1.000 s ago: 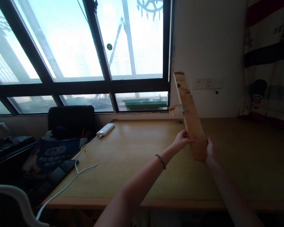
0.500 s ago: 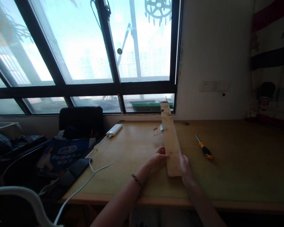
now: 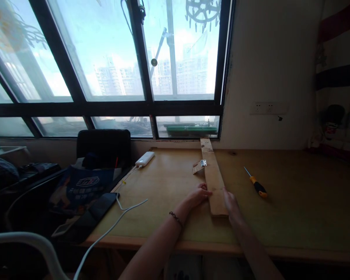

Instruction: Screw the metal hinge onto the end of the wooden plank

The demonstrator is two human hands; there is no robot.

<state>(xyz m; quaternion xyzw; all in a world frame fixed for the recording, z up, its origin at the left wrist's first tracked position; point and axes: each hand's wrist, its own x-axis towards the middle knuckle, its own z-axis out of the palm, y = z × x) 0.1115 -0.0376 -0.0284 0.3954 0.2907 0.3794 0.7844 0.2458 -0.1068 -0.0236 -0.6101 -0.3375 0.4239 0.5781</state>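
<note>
A long, narrow wooden board (image 3: 216, 177) points away from me over the table, its far end close to the window sill. My left hand (image 3: 198, 195) grips its left edge near the close end, thumb on top and fingers curled. Along the right edge my right hand (image 3: 231, 206) holds the board, its fingers partly hidden behind the wood. A small metal hinge (image 3: 203, 163) sits on the board's left edge. From it a short wooden piece (image 3: 197, 168) sticks out to the left. To the right lies a screwdriver (image 3: 259, 188) with a yellow and black handle, touched by neither hand.
On the wooden table (image 3: 169, 179), a white power bank (image 3: 145, 159) lies at the back left with a white cable (image 3: 125, 210) trailing forward. A black chair (image 3: 103, 149) and a blue bag (image 3: 78, 186) stand left of the table. Window and wall bound the back.
The board's far end has dropped lower, so the board lies flatter, with both hands still on it. The whole view has shifted slightly, moving the scene rightward.
</note>
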